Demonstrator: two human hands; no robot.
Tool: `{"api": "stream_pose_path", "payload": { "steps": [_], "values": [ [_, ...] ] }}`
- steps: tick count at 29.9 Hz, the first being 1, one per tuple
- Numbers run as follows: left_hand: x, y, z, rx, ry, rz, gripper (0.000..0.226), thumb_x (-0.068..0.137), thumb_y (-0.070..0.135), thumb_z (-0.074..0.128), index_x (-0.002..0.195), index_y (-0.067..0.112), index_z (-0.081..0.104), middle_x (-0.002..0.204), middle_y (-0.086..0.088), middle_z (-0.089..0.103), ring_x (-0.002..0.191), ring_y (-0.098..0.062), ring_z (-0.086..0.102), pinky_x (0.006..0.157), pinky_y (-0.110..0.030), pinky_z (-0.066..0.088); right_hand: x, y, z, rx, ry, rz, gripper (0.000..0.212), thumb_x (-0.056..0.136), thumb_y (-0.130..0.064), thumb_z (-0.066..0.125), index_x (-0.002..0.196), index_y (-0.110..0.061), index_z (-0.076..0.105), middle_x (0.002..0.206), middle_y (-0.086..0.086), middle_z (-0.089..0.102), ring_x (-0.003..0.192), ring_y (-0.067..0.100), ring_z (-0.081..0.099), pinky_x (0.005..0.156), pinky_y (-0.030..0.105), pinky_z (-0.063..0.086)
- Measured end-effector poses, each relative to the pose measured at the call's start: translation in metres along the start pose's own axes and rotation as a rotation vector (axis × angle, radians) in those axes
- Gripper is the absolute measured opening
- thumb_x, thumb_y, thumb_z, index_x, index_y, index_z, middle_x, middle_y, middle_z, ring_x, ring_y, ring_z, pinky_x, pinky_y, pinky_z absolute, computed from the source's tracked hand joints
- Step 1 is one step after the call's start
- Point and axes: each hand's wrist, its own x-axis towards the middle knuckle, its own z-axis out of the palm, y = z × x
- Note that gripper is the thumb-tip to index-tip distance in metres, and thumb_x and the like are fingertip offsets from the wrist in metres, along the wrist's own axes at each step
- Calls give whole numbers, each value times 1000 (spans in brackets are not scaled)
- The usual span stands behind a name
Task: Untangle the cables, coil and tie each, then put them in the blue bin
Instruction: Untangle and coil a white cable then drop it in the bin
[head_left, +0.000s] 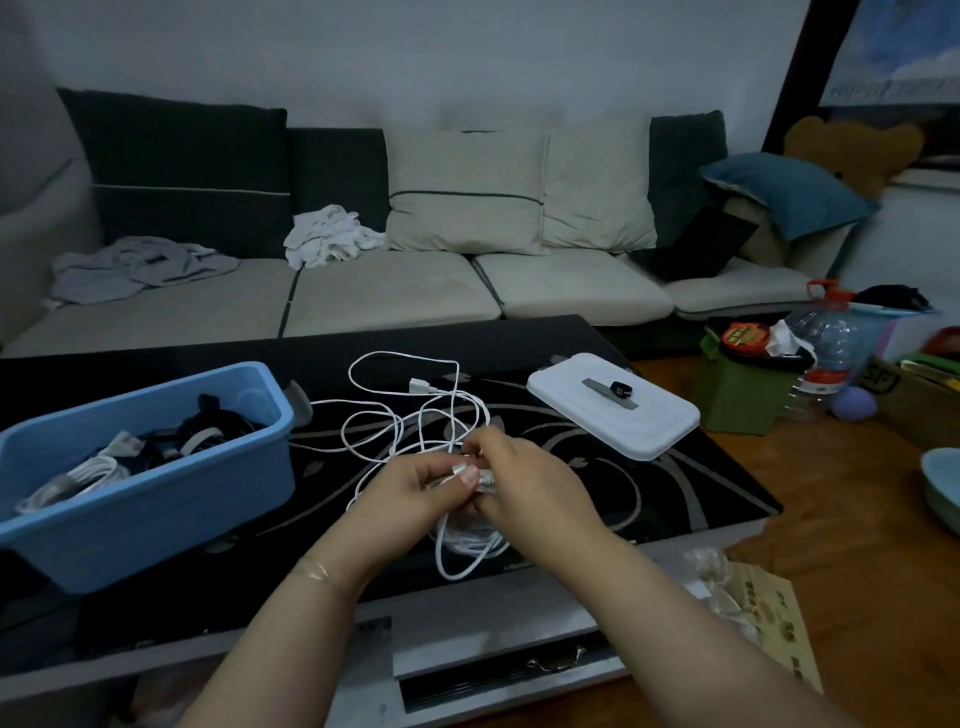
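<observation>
White cable (415, 415) half-coiled, rest tangled; both hands' fingers (470, 475) pinch its bundle

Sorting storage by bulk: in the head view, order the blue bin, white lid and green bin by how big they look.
1. blue bin, though nearest
2. white lid
3. green bin, farther, partly hidden

White cable (410, 415) loops loosely across the black tabletop; blue bin (156, 493) at left holds coiled cables

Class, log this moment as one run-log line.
stage: coiling | left hand: grips white cable | right hand: pinches same cable | blue bin: holds coiled cables | lid: off, on table
</observation>
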Motion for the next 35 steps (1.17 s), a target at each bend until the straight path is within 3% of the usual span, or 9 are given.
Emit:
{"api": "stream_pose_path", "payload": {
  "steps": [5,10,13,15,17,20,26,29,35],
  "values": [
    [-3,-3,5,354,15,77,28,85,36,61,107,23,73,98,10,74,96,-5,68,92,-36,52,4,22,-26,780,-531,252,40,85,-13,69,118,-24,50,119,2,64,106,12,63,94,28,49],
    [-3,-1,-2,482,22,107,43,77,60,54,109,37,70,100,18,72,97,-1,66,92,-40,52,2,31,-23,1134,-602,265,29,86,-17,63,115,-17,63,113,0,68,105,9,62,94,22,45],
    [-4,-1,-3,506,-5,120,42,75,58,53,111,44,68,105,22,71,102,2,64,95,-37,50,3,29,-22,1415,-611,395,30,87,-29,56,107,-11,69,105,5,70,97,14,64,88,26,48],
    [-4,-1,4,605,-19,147,41,78,57,51,115,46,65,107,23,70,103,4,62,96,-32,48,4,28,-17,1385,-536,471,30,95,-31,54,102,-5,69,97,10,71,87,17,67,79,26,52],
    [-3,-4,13,817,-4,177,38,81,57,50,114,43,64,101,18,71,97,1,62,93,-31,46,5,26,-9,1285,-445,527,20,94,-18,56,93,-3,69,80,9,71,69,13,68,64,22,53],
    [-5,-8,25,1047,23,224,28,90,51,51,114,39,60,107,13,66,104,-6,55,98,-32,32,5,26,-4,1195,-340,565,13,88,1,60,88,-6,71,72,4,70,63,9,66,61,17,51],
    [-3,-10,28,984,51,234,40,87,54,36,113,37,60,104,16,67,102,-4,55,94,-31,29,4,16,4,1455,-194,790,6,86,1,63,89,-2,68,60,6,65,48,12,60,42,19,47],
    [-1,-11,26,915,61,213,42,86,50,33,117,40,60,105,16,68,102,-4,56,96,-33,32,5,14,7,1533,-107,809,10,86,2,64,95,-1,66,62,6,67,50,13,62,44,21,49],
    [-2,-13,26,755,64,141,25,99,35,45,118,39,61,96,10,69,95,-9,61,95,-39,42,6,15,7,1441,-95,756,7,88,-6,65,81,-4,66,60,3,67,53,11,62,52,23,52]
  ]
}}
